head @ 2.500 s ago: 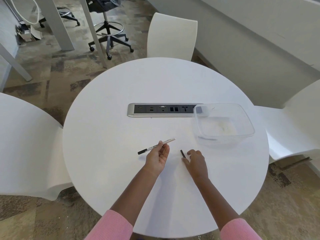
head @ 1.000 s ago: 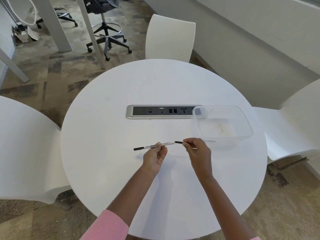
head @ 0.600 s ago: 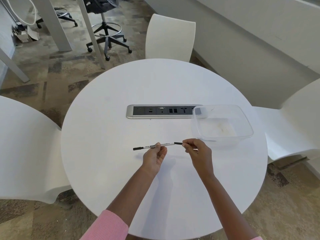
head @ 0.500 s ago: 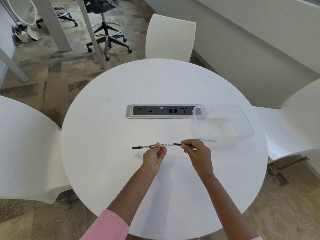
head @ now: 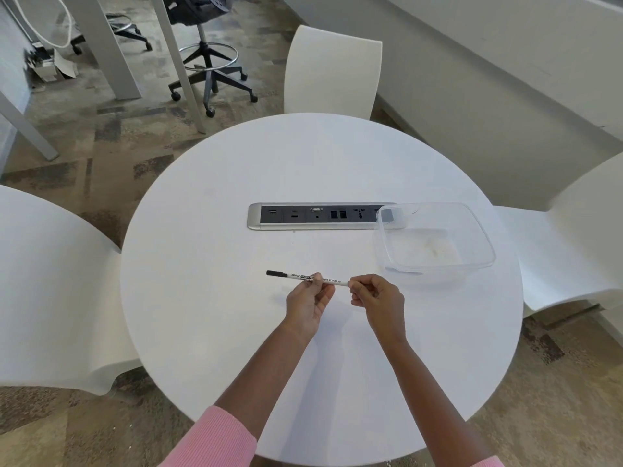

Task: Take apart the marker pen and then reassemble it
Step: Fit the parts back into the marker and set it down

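A thin white marker pen (head: 332, 280) with black print and a black end (head: 276, 273) on its left is held level above the round white table (head: 209, 298). My left hand (head: 308, 303) pinches the barrel near its middle. My right hand (head: 377, 296) is closed around the barrel's right end. The small black end piece is hidden inside my right fingers, so I cannot see how it sits on the barrel.
An empty clear plastic container (head: 435, 241) stands right of the hands, overlapping a silver power and socket strip (head: 317, 216) set into the table. White chairs stand at the left (head: 50, 291), far side (head: 332, 72) and right (head: 580, 237).
My right hand picked the small black piece off the table, carried it to the barrel's right end and closed over it. The left hand turned the pen level.
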Motion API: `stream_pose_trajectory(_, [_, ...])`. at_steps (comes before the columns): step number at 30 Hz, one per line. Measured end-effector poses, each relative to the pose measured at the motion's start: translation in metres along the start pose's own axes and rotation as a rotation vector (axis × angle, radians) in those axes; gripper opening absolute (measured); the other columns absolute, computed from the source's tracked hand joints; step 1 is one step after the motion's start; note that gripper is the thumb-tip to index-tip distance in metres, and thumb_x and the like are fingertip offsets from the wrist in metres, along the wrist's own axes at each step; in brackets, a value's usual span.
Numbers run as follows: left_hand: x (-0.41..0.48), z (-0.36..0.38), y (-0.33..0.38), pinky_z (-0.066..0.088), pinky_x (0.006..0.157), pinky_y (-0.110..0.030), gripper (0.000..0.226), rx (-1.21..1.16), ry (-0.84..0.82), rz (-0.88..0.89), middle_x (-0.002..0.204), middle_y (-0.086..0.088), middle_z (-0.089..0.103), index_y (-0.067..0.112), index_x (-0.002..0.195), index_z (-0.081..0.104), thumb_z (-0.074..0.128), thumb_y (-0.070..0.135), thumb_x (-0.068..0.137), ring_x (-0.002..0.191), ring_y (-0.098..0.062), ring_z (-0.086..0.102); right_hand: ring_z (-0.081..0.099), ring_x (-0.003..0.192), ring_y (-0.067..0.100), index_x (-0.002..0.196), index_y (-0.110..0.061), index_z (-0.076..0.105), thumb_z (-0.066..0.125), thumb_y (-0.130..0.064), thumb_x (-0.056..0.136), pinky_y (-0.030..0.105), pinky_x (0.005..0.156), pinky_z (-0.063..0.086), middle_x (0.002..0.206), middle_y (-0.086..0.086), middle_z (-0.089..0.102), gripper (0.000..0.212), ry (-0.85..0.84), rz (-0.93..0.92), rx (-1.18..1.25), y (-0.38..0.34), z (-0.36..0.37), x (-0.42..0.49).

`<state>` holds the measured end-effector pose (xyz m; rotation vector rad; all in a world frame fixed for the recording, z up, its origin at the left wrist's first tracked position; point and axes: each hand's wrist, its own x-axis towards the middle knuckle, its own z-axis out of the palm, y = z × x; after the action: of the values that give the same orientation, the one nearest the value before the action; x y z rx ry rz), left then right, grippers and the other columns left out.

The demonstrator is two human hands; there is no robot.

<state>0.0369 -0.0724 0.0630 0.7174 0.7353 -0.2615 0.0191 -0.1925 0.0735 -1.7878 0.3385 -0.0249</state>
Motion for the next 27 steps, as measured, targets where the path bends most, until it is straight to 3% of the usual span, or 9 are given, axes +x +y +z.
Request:
stream_pose_trajectory(3, [-0.001, -0.001, 0.001, 0.058, 0.068, -0.021, 0.017, 0.009, -0.014, 0.022, 0.072, -0.007, 0.053, 0.001, 0.074, 0.057, 0.053, 0.001, 0.090, 0.067, -0.015, 0.055, 0.059, 0.045, 0.000, 0.077, -0.010, 0.068, 0.063, -0.008, 0.082, 0.010, 0.052, 0.051, 0.060, 0.001, 0.063, 0.007, 0.017, 0.019, -0.004, 0.000, 0.001, 0.002])
stream_pose_trajectory(6, [-0.002, -0.001, 0.003, 0.057, 0.055, -0.016, 0.017, 0.018, -0.015, 0.040, 0.073, -0.008, 0.053, 0.000, 0.074, 0.057, 0.053, 0.001, 0.090, 0.068, -0.015, 0.054, 0.059, 0.044, 0.001, 0.077, -0.007, 0.068, 0.063, -0.006, 0.082, 0.011, 0.050, 0.052, 0.058, 0.002, 0.063, 0.007, 0.005, 0.037, 0.000, 0.000, 0.001, 0.003])
stream_pose_trajectory(9, [-0.003, -0.001, 0.004, 0.058, 0.061, -0.018, 0.016, 0.039, -0.024, 0.054, 0.073, -0.007, 0.052, 0.001, 0.075, 0.058, 0.052, 0.001, 0.090, 0.069, -0.015, 0.054, 0.059, 0.044, 0.002, 0.079, -0.004, 0.069, 0.063, -0.006, 0.081, 0.012, 0.051, 0.053, 0.059, 0.002, 0.063, 0.007, -0.020, 0.053, 0.020, 0.000, 0.001, 0.005])
stream_pose_trajectory(12, [-0.002, -0.003, 0.006, 0.052, 0.084, -0.029, 0.016, 0.047, -0.016, 0.060, 0.073, -0.007, 0.052, 0.001, 0.076, 0.058, 0.052, 0.002, 0.091, 0.069, -0.014, 0.054, 0.063, 0.051, 0.004, 0.088, -0.005, 0.070, 0.061, -0.007, 0.083, 0.011, 0.058, 0.054, 0.066, -0.003, 0.066, 0.010, -0.045, 0.015, -0.018, 0.001, 0.000, 0.003])
stream_pose_trajectory(14, [-0.002, -0.003, 0.007, 0.047, 0.089, -0.031, 0.015, 0.044, -0.008, 0.060, 0.074, -0.007, 0.052, 0.001, 0.077, 0.058, 0.052, 0.001, 0.091, 0.068, -0.014, 0.055, 0.064, 0.060, 0.008, 0.096, -0.008, 0.068, 0.058, -0.003, 0.084, 0.008, 0.061, 0.052, 0.074, -0.006, 0.066, 0.016, -0.046, -0.034, -0.056, 0.002, 0.001, -0.002])
stream_pose_trajectory(16, [-0.002, -0.004, 0.008, 0.054, 0.080, -0.028, 0.015, 0.036, -0.013, 0.062, 0.074, -0.007, 0.053, 0.001, 0.077, 0.058, 0.052, 0.000, 0.090, 0.068, -0.014, 0.055, 0.063, 0.066, 0.014, 0.099, -0.008, 0.067, 0.055, 0.001, 0.084, 0.008, 0.062, 0.050, 0.078, -0.003, 0.065, 0.021, -0.007, -0.085, -0.113, 0.003, 0.000, -0.006])
stream_pose_trajectory(19, [-0.003, -0.004, 0.009, 0.059, 0.063, -0.020, 0.015, 0.015, -0.024, 0.060, 0.074, -0.007, 0.054, 0.001, 0.077, 0.059, 0.052, -0.001, 0.090, 0.066, -0.014, 0.056, 0.059, 0.070, 0.019, 0.097, -0.007, 0.067, 0.056, -0.002, 0.085, 0.021, 0.068, 0.047, 0.078, 0.000, 0.063, 0.017, 0.017, -0.215, -0.285, 0.002, -0.004, -0.008])
stream_pose_trajectory(22, [-0.005, -0.005, 0.010, 0.059, 0.063, -0.020, 0.016, 0.016, -0.037, 0.058, 0.076, -0.008, 0.058, 0.000, 0.076, 0.060, 0.052, -0.001, 0.090, 0.061, -0.013, 0.063, 0.052, 0.070, 0.015, 0.091, -0.007, 0.065, 0.057, -0.008, 0.087, 0.024, 0.067, 0.040, 0.078, 0.001, 0.061, 0.010, -0.029, -0.355, -0.450, 0.002, -0.007, -0.007])
stream_pose_trajectory(27, [-0.007, -0.003, 0.010, 0.058, 0.059, -0.019, 0.014, 0.035, -0.057, 0.058, 0.069, -0.007, 0.066, 0.000, 0.080, 0.060, 0.051, -0.002, 0.090, 0.055, -0.008, 0.067, 0.056, 0.066, 0.031, 0.088, 0.001, 0.065, 0.057, -0.005, 0.086, 0.035, 0.060, 0.044, 0.076, 0.017, 0.063, 0.010, -0.013, -0.484, -0.605, 0.000, -0.010, -0.007])
